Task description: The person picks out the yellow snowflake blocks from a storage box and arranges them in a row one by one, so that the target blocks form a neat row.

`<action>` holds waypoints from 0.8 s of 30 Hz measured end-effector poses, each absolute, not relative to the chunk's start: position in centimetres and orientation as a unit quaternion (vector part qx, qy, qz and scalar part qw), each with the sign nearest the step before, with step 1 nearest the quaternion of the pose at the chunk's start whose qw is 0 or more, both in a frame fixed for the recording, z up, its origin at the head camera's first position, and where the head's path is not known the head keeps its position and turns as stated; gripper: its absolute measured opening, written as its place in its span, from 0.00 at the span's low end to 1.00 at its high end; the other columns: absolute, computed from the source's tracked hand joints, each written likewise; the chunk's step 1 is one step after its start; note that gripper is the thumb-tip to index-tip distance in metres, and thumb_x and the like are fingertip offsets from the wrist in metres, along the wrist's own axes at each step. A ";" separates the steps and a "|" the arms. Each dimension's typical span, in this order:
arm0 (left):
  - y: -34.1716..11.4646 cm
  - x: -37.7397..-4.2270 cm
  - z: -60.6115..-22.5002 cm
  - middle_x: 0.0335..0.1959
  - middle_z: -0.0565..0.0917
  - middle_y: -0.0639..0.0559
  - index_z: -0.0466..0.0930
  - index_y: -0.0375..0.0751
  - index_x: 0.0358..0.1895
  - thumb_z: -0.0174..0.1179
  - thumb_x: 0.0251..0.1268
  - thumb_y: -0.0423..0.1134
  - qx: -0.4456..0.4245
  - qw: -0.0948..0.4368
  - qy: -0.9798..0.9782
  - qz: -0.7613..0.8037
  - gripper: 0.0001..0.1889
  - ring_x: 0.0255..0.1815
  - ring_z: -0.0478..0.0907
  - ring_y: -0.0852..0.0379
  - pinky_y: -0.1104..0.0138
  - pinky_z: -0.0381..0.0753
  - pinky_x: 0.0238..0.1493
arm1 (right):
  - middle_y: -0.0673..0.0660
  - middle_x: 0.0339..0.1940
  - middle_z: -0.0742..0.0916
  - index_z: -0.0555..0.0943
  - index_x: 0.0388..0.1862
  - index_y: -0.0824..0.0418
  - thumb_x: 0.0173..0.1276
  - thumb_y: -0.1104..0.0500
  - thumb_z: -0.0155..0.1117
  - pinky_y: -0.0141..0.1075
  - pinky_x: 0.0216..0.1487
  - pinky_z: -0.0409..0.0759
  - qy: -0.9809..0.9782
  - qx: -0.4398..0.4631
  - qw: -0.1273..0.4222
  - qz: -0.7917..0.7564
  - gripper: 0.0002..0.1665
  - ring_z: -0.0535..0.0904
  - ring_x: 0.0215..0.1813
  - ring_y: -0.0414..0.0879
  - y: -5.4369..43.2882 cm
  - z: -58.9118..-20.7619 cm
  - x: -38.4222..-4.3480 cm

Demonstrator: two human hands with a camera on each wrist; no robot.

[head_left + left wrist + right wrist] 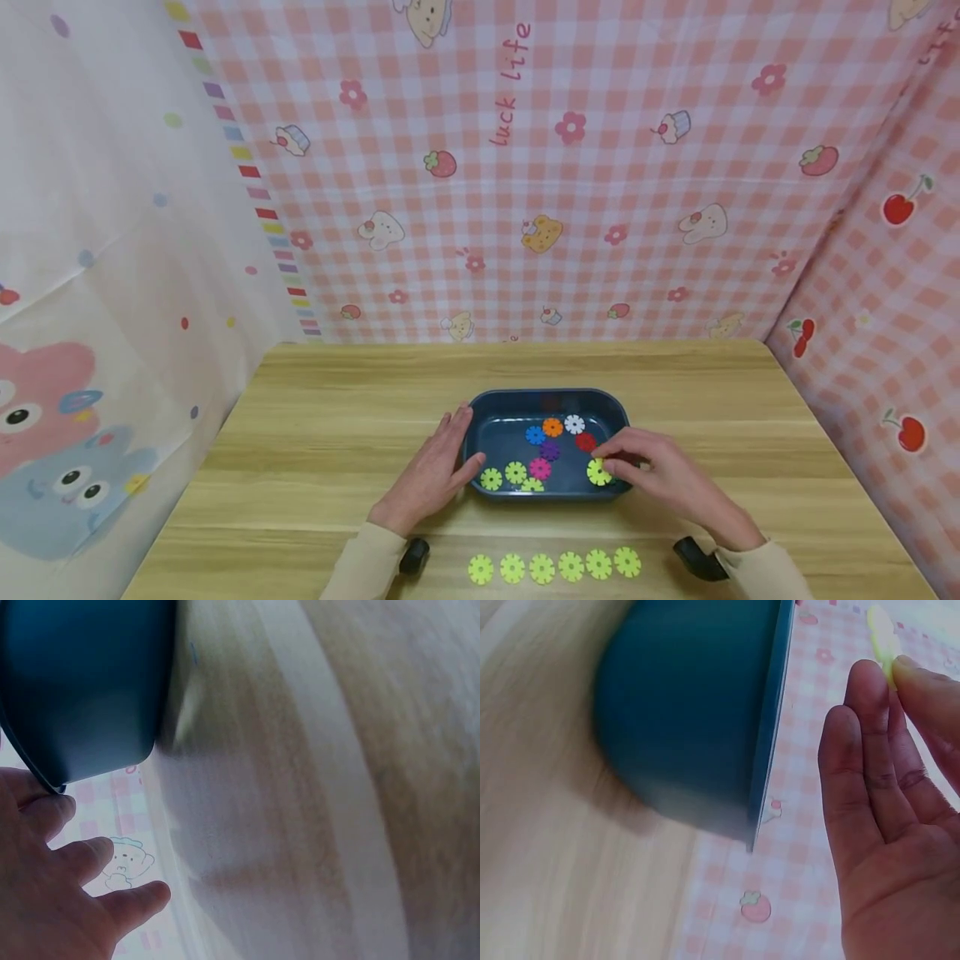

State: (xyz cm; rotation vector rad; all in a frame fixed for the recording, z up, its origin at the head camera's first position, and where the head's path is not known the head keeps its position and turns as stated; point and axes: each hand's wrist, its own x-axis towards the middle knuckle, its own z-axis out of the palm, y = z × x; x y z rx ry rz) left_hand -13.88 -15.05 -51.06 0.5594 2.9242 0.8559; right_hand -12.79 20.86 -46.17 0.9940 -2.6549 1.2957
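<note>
My right hand (660, 467) pinches a yellow-green notched plastic disc (598, 472) between thumb and fingertips, over the right end of a dark blue basin (551, 495). In the right wrist view the disc (881, 637) shows edge-on above the fingertips, beside the basin's outer wall (690, 712). My left hand (431, 475) rests along the basin's left rim, fingers extended and thumb at the near left edge. Inside the basin lie more notched discs: orange (552, 427), white (574, 425), blue (536, 435), red (585, 442), purple (550, 451), pink (540, 468) and several yellow-green ones (491, 479).
A row of several yellow-green discs (542, 569) lies on the wooden table (337, 417) in front of the basin, between my forearms. Black wrist devices (701, 560) sit at both cuffs. Patterned cloth (480, 192) hangs behind the table and on both sides.
</note>
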 end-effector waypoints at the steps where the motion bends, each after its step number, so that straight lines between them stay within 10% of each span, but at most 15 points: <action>1: -15.1 -13.9 -51.1 0.85 0.51 0.45 0.49 0.39 0.84 0.52 0.81 0.55 0.181 0.022 0.944 0.277 0.40 0.84 0.48 0.39 0.42 0.57 0.79 | 0.43 0.40 0.88 0.89 0.48 0.52 0.73 0.65 0.68 0.30 0.40 0.85 -0.849 0.323 0.016 0.419 0.11 0.81 0.39 0.35 21.1 -46.2 -12.7; 24: -15.0 -14.0 -51.1 0.86 0.50 0.46 0.49 0.40 0.84 0.52 0.81 0.56 0.176 0.026 0.944 0.276 0.40 0.84 0.47 0.40 0.42 0.56 0.79 | 0.42 0.40 0.88 0.90 0.44 0.55 0.66 0.71 0.72 0.25 0.37 0.80 -0.856 0.340 0.031 0.387 0.14 0.80 0.39 0.33 26.8 -49.1 -9.1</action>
